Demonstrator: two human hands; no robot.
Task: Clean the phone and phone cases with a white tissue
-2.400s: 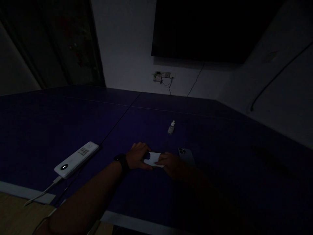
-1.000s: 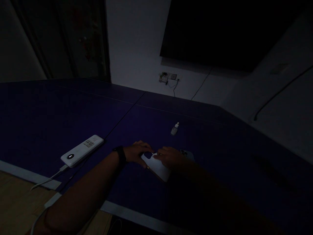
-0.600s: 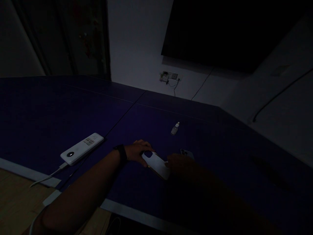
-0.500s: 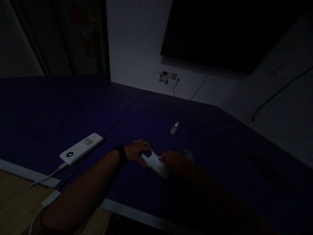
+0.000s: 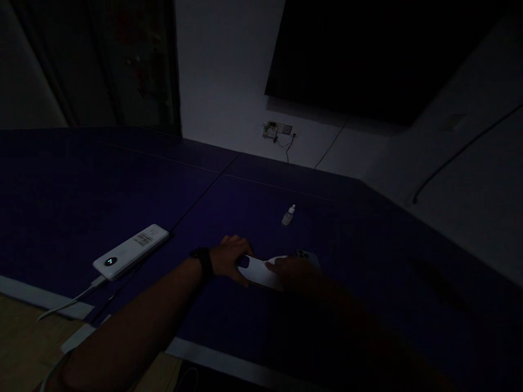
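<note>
A whitish phone case [image 5: 259, 270] with a camera cut-out at its left end lies low over the dark blue table. My left hand [image 5: 231, 260], a black band on its wrist, grips that left end between thumb and fingers. On the case's right part rests my right hand [image 5: 291, 270], its fingers bent and closed. A white edge shows by those fingers; whether it is a cloth or part of the case I cannot tell. Partly behind my right hand lies a phone [image 5: 311, 258] with its camera lenses up. Beyond the hands is a small dropper bottle [image 5: 287, 218] with a white top.
To the left, a white power bank [image 5: 133, 250] with a lit display and a plugged-in cable [image 5: 67, 306] lies near the table's pale front edge [image 5: 36, 294]. A wall socket [image 5: 278, 129] with cords and a large dark screen [image 5: 347, 60] are at the back. The room is dim.
The phone case has turned, its right end swinging up and away from me, with my left hand still on it. A white edge now shows above my right fingers. The view has shifted slightly.
</note>
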